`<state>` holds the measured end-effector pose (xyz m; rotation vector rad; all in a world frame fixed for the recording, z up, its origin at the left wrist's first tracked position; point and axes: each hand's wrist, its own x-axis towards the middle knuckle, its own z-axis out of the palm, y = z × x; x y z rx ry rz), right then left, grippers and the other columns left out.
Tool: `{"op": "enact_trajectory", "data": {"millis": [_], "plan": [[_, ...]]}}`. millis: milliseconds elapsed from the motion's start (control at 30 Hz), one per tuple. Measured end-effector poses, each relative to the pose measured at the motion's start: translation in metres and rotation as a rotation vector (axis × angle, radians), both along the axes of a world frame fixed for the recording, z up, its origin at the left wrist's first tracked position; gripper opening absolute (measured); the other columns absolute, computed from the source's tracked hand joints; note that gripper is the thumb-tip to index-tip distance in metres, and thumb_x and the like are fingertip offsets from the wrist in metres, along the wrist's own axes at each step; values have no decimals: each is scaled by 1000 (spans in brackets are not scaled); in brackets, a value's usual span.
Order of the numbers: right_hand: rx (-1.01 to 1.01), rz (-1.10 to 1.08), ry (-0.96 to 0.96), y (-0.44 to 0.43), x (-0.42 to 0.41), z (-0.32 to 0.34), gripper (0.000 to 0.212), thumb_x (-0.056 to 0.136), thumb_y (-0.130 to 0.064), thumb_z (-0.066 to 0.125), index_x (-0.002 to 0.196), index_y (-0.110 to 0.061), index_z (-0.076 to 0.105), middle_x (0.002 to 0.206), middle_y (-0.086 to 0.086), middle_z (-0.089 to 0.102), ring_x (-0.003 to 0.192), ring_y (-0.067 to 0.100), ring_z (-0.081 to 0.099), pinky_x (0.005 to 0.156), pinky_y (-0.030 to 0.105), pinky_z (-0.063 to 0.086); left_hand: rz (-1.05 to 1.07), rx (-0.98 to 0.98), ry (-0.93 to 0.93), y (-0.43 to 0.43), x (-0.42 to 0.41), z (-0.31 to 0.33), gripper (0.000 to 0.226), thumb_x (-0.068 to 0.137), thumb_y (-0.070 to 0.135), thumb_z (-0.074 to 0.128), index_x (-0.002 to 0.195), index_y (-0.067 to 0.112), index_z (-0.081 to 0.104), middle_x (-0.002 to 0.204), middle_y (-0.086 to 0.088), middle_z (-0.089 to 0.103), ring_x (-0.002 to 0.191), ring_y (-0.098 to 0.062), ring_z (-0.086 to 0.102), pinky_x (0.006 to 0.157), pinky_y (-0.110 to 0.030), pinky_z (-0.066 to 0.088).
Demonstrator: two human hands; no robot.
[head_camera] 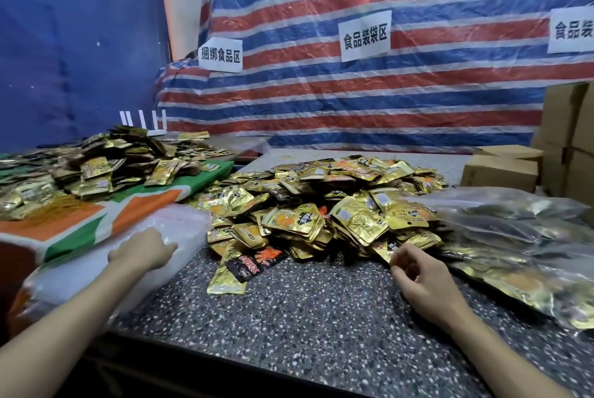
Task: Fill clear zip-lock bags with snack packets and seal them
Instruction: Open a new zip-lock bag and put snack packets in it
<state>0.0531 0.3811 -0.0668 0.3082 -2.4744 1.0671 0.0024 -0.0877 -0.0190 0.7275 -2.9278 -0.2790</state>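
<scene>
Left hand [144,249] on bag stack [183,230]; right hand [421,275] loosely curled beside packets [321,204].

Soft, fairly bright light leaves only faint shadows on the speckled table [305,317]. Glare flashes off the gold snack packets [321,204] and the filled clear bags [514,237], which smear into blur. Wide-angle distortion bows the edges, and the lower left corner falls dark.

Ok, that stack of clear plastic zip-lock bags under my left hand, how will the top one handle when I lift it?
Probably floppy and very light: the stack of clear plastic zip-lock bags looks like thin film. Its glossy surface suggests slippery sheets, so the left hand may drag up several together.
</scene>
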Motion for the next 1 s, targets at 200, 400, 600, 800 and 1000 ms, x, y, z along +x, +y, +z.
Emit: {"op": "enact_trajectory", "data": {"millis": [200,400,600,800,1000], "plan": [[-22,1,2,2,-2,-2,21,87,-8,66,82,-27,59,70,-2,64,61,14,59,61,40,52,67,102,380,10,2,22,35,96,20,53,64,7,57,75,-21,64,71,-34,60,69,-39,46],[-82,19,15,3,-6,-4,21,87,-6,65,82,-25,59,71,2,63,59,8,58,54,23,46,-298,394,723,86,23,47,5,95,11,55,96,15,59,94,-9,71,81,-29,68,77,-50,57],[-212,68,0,4,-8,-4,14,90,-6,65,86,-19,61,69,4,60,56,5,52,53,27,48,-746,854,684,209,49,40,12,90,2,61,85,10,55,86,-14,67,72,-30,68,67,-48,60],[-550,171,14,5,-4,3,20,99,-20,59,88,-5,63,60,3,59,44,12,47,42,18,39,-985,1038,482,305,49,-19,14,88,7,68,85,9,54,77,-7,58,63,-6,55,60,-34,53],[-511,235,-33,5,-1,6,6,79,-21,74,80,-17,77,77,6,75,68,15,70,62,21,52,-1150,1168,306,319,45,-49,40,76,42,71,106,15,68,100,-6,72,89,-24,68,81,-41,57]]}}
